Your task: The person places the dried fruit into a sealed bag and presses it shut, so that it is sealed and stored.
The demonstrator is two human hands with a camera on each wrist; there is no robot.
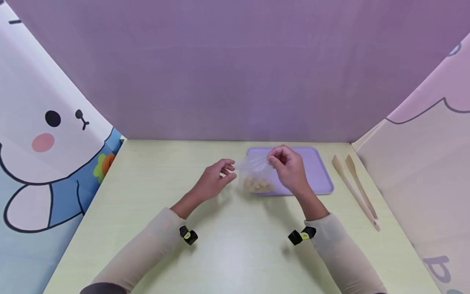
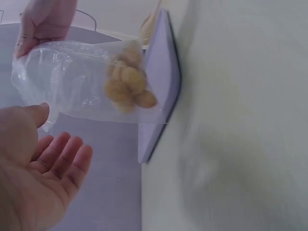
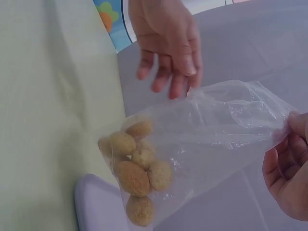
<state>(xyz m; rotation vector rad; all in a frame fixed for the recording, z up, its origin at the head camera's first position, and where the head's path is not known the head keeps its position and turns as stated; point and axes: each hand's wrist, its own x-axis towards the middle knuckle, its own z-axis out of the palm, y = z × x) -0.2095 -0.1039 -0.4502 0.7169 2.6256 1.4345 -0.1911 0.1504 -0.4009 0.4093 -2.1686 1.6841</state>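
A clear plastic bag [image 3: 202,130] hangs above the near left part of a purple tray [image 1: 312,171]. Several golden-brown, rough, rounded food pieces [image 3: 137,178] lie at its bottom; I cannot tell their exact kind. My right hand [image 1: 290,167] pinches the bag's upper corner between thumb and fingers. On the opposite side my left hand [image 1: 216,179] is at the bag's upper edge, fingers loosely bent and spread from the thumb. In the left wrist view, the left thumb [image 2: 36,114] overlaps the bag's edge; whether it touches the plastic is unclear.
Wooden tongs [image 1: 358,192] lie to the right of the tray, their arms spread. The pale yellow table [image 1: 235,245] meets a purple backdrop [image 1: 235,81] at the back. Printed cartoon panels [image 1: 44,163] stand along both sides.
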